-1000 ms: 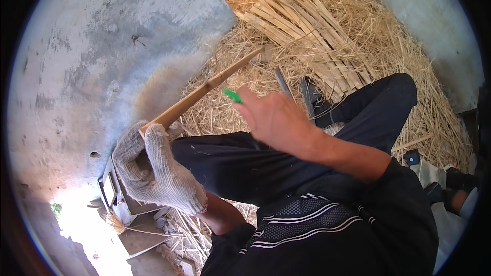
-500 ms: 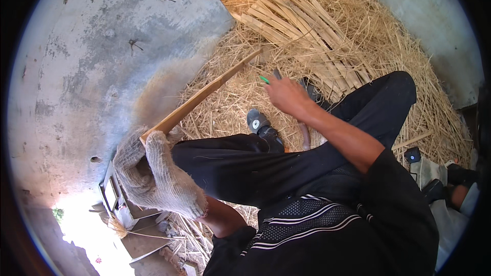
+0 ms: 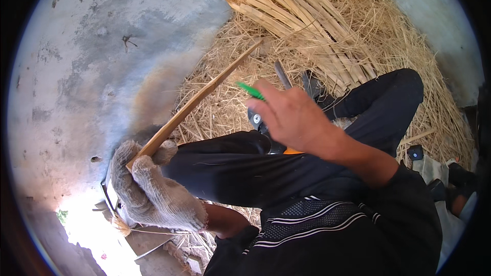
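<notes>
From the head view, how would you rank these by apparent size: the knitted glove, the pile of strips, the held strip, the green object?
1. Pile of strips
2. Knitted glove and held strip, unranked: the strip looks longer, the glove bulkier
3. Green object, partly hidden by the fingers

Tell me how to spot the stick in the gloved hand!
Find the big grey wall on the left. By its lower right, the gloved left hand grips the stick, which slants up and right. Unlike the strips piled on the straw, it's held.
</notes>
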`<state>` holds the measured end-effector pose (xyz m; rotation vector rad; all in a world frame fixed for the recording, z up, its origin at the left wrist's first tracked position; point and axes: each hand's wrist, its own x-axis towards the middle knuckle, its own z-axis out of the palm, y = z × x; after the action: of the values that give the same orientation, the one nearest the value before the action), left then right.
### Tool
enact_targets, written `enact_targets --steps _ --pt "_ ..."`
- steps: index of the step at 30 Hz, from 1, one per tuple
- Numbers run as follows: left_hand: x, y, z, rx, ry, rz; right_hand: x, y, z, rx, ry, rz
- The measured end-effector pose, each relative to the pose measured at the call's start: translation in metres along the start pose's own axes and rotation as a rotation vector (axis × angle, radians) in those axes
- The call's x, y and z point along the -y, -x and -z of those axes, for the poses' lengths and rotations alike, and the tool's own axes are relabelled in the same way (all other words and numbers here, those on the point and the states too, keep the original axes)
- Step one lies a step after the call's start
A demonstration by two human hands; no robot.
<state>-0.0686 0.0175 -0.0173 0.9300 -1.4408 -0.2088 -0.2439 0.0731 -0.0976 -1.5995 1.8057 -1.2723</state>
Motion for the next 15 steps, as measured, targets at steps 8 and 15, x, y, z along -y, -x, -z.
enact_targets --steps 8,15 --pt "0.001 -0.003 0.001 0.084 0.034 -0.047 -0.029 -0.021 -0.029 0.007 0.127 -0.077" --pt "0.002 -0.004 -0.005 0.037 0.078 -0.017 -0.009 -0.022 -0.029 -0.053 0.142 0.052"
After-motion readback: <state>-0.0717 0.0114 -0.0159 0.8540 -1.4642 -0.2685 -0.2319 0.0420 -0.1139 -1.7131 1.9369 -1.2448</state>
